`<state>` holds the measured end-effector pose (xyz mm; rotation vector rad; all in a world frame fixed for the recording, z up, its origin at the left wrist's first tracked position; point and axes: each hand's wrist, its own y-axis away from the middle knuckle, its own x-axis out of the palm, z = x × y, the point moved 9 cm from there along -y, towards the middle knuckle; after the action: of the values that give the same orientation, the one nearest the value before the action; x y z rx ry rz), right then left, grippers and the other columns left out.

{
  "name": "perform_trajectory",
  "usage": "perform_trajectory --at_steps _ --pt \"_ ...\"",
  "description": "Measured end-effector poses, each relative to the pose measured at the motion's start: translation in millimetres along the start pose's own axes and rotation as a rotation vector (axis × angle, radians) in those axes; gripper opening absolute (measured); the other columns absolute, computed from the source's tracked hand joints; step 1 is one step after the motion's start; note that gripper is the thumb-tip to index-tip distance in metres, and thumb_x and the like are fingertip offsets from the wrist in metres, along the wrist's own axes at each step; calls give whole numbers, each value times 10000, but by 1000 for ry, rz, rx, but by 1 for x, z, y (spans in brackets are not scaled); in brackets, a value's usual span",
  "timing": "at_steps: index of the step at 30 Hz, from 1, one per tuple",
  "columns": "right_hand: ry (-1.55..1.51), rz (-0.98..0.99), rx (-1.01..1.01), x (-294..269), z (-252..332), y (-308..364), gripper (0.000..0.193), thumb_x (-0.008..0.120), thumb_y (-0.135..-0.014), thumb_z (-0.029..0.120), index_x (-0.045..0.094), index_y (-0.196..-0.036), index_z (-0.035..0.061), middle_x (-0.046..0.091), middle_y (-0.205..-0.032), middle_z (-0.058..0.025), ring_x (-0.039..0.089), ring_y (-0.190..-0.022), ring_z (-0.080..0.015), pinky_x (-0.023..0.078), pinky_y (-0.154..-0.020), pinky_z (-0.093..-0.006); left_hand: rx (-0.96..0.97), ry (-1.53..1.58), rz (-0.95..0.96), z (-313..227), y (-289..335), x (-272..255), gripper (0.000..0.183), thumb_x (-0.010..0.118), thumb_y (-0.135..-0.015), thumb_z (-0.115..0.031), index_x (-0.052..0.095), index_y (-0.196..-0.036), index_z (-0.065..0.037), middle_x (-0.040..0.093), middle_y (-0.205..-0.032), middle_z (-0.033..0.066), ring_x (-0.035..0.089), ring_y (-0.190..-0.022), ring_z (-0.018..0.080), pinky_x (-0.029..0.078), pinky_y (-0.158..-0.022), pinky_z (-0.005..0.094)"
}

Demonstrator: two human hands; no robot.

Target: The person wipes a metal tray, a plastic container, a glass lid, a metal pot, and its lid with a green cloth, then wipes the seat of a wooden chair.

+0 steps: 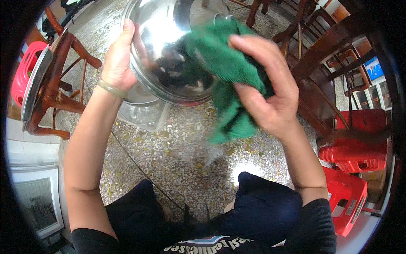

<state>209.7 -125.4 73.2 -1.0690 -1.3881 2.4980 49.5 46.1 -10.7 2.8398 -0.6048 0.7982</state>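
A shiny domed metal pot lid (158,51) is held up over the floor at the top middle. My left hand (120,57) grips its left rim, thumb up along the edge, with a pale bangle (112,89) on that wrist. In my right hand (272,91) is a bunched green cloth (230,59), pressed to or close against the lid's right side; its lower end hangs free and is blurred. Part of the lid's top edge lies outside the view. Beneath the lid, a clear plastic container (148,118) rests on the floor, partly hidden.
A wooden chair or stool (63,93) stands at the left, bearing a pink plastic item (30,70) and a metal tray. Dark wooden chairs (315,91) crowd the right, near stacked red plastic stools (359,139). My knees (266,197) are below, over the speckled floor (169,156).
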Motion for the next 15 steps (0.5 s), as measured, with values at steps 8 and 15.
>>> perform_trajectory --at_steps 8,15 --pt "363 438 239 125 -3 59 563 575 -660 -2 496 -1213 71 463 -998 -129 539 -773 -282 516 -621 -363 -31 -19 -108 27 -13 -14 282 526 -906 -349 563 -944 -72 595 -851 18 587 -729 133 514 -653 265" --pt "486 552 539 101 -90 124 445 530 -698 3 569 -1129 105 487 -1016 -130 555 -814 -329 492 -693 -411 5 87 -110 1 -3 -7 256 495 -926 -296 555 -981 -53 602 -882 47 608 -788 170 531 -696 292"
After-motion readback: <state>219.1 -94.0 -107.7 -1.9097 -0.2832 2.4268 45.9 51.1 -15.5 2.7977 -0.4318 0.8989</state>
